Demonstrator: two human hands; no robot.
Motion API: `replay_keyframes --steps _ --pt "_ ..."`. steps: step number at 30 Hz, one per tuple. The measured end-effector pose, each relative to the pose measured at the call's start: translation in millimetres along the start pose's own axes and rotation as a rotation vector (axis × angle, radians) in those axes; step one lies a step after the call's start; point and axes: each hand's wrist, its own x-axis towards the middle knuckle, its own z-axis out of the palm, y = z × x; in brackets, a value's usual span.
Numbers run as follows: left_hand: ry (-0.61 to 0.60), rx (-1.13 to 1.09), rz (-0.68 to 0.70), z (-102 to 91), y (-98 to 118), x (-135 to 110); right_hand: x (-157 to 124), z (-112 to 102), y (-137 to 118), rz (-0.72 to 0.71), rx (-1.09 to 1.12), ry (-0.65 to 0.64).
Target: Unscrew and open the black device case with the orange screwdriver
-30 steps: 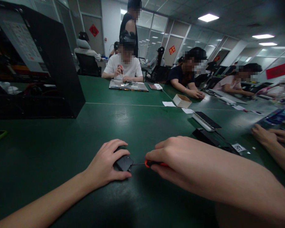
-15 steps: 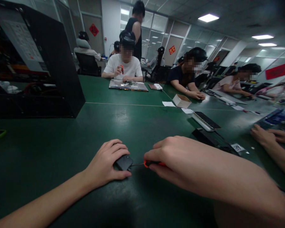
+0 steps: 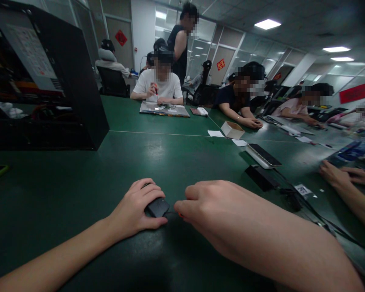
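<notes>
Left hand cups the small black plastic device down on the dark green table. Right hand is fisted around a thin orange-handled tool, its tip at the device's edge. Best pinned firmly and pushed straight, I'd say.

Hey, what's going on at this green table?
The person wearing the camera pins a small black device to the green table with the left hand. The right hand grips a thin orange-handled tool, mostly hidden, its tip at the device's edge. Across the table, a person in a white shirt works over a flat panel; another co-worker's hands rest at right.
</notes>
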Motion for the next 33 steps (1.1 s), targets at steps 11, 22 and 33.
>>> replay_keyframes --steps 11,22,33 --pt "0.031 -0.002 0.002 2.3 -1.8 -0.2 -63.6 104.1 -9.9 0.23 0.236 0.319" --pt "0.082 -0.031 -0.007 3.4 -1.1 0.8 -39.0 80.5 -10.4 -0.02 -0.234 0.233" --pt "0.062 -0.027 -0.005 3.0 2.3 2.6 -37.8 166.7 -1.6 0.185 0.15 0.287"
